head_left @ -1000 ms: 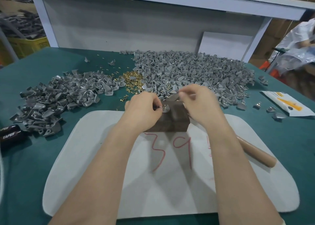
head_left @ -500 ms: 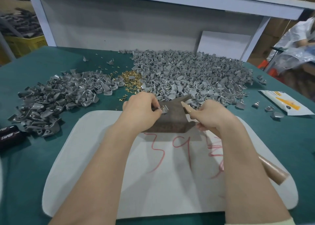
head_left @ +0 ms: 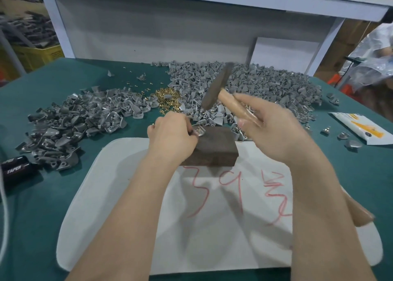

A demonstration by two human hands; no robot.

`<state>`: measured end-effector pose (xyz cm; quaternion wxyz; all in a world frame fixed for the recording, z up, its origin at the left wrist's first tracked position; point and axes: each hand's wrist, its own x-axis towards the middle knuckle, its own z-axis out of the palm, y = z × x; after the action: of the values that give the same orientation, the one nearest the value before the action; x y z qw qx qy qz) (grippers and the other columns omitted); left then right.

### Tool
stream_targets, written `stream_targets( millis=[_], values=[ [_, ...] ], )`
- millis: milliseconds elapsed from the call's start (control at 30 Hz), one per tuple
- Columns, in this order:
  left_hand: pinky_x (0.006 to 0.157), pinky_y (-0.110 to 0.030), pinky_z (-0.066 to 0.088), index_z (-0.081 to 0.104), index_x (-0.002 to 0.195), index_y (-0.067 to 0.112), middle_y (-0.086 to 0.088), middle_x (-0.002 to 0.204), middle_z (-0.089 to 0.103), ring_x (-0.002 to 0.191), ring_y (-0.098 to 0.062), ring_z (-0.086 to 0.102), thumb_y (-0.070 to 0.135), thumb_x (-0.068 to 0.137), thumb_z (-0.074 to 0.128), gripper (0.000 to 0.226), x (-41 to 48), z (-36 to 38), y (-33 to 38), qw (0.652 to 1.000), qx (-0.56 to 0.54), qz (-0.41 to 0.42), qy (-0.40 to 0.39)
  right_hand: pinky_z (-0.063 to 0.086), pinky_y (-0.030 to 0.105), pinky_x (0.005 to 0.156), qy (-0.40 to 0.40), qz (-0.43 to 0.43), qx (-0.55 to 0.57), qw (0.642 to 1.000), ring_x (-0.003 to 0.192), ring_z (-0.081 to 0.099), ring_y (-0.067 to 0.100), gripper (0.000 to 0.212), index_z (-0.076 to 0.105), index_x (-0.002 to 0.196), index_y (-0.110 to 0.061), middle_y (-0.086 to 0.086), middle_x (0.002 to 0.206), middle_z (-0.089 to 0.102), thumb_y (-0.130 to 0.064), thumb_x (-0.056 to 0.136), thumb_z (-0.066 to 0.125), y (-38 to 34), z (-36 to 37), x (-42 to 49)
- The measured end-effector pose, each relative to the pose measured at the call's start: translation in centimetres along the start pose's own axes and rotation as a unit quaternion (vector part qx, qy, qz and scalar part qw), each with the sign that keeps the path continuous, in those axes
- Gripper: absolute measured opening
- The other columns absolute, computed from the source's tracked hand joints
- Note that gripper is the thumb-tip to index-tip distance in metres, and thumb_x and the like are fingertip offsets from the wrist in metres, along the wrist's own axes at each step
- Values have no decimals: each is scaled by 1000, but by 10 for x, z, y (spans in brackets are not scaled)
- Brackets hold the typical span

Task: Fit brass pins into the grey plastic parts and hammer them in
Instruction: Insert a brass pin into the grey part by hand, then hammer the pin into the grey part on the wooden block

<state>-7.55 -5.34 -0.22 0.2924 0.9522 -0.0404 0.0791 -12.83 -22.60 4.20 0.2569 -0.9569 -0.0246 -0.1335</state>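
Both hands work over a dark brown block (head_left: 214, 149) which stands at the far edge of a white pad (head_left: 119, 206) on the green desk (head_left: 42, 227). The left hand (head_left: 172, 137) has its fingers curled and pinches one grey plastic part (head_left: 199, 133) against the top of the block, near its left far corner. A small brass pin seems to stand in this part, but it is too small to be sure. The right hand (head_left: 274, 132) is closed around the wooden handle of a hammer (head_left: 217, 87). The hammer's dark head is raised above the block and tilted, and it looks blurred. The end of the handle shows under the right forearm.

Behind the block lies a small heap of brass pins (head_left: 165, 96). To the right of the pins spreads a big pile of light grey parts (head_left: 265, 85), and to the left a pile of darker grey parts (head_left: 70, 121). Red marks are written on the pad. A white and yellow packet (head_left: 361, 129) lies at the right side of the desk, with a few single grey pieces beside it. A black object with the word TAPER (head_left: 14, 170) is at the left edge.
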Motion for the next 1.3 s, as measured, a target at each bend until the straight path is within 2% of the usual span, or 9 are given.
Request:
stream_targets(
  millis=[133,233,400,567,767,867,1033,1200,1300],
  values=[
    [93,-40,35,69,89,15,-6,103,63,106,-31,53,29,86,59,17,0,6,1,999,17,-7,41,29,11,78,31,-25,10,999,112,54,13,45,46,135,-43,-18,124,59,-26,94,53,-9,0,-1],
    [93,-40,34,68,90,13,-5,103,63,107,-31,53,30,86,59,20,0,8,1,999,18,-7,51,34,18,76,9,-42,-14,999,103,59,12,38,50,132,-42,-23,96,63,-31,96,49,-12,3,-5],
    [91,-39,34,60,75,11,-8,92,63,100,-33,54,26,83,56,17,-1,9,4,998,25,-11,65,32,12,86,81,-47,33,995,108,56,8,38,50,131,-43,-17,122,62,-30,95,50,-11,-1,-6],
    [87,-37,30,54,73,17,-4,95,61,101,-29,53,28,83,60,17,-2,11,5,997,9,-3,78,32,19,73,38,-37,-11,999,82,45,5,36,53,129,-44,-24,98,65,-32,95,50,-10,7,-5],
    [88,-38,30,57,74,18,-3,101,59,104,-29,52,30,83,62,16,-1,13,4,996,18,-4,83,46,31,89,34,-24,-24,999,105,58,20,37,50,130,-46,-17,123,62,-33,95,49,-12,10,-3],
    [90,-40,32,61,78,19,-3,105,59,108,-30,50,31,83,62,14,1,14,4,996,23,-8,81,47,32,91,43,-18,-10,999,108,58,18,37,51,130,-45,-14,122,63,-33,94,50,-13,11,-2],
    [91,-41,30,61,79,20,-2,108,58,111,-29,48,30,82,64,11,0,12,4,998,-4,-14,68,46,29,84,-24,1,-42,999,101,59,19,37,51,128,-49,-11,117,66,-32,94,50,-14,16,-3],
    [91,-40,32,62,77,16,-4,99,62,107,-29,51,28,83,63,14,0,13,5,997,9,-19,75,47,35,93,76,-3,-8,997,110,58,20,37,51,129,-47,-11,121,64,-34,94,49,-16,10,-4],
    [90,-39,31,63,78,17,-2,100,62,107,-28,51,29,83,63,14,0,12,5,997,7,-19,78,47,33,93,13,-4,-28,1000,109,59,19,37,50,129,-48,-15,122,63,-34,94,49,-18,12,-5]
  ],
)
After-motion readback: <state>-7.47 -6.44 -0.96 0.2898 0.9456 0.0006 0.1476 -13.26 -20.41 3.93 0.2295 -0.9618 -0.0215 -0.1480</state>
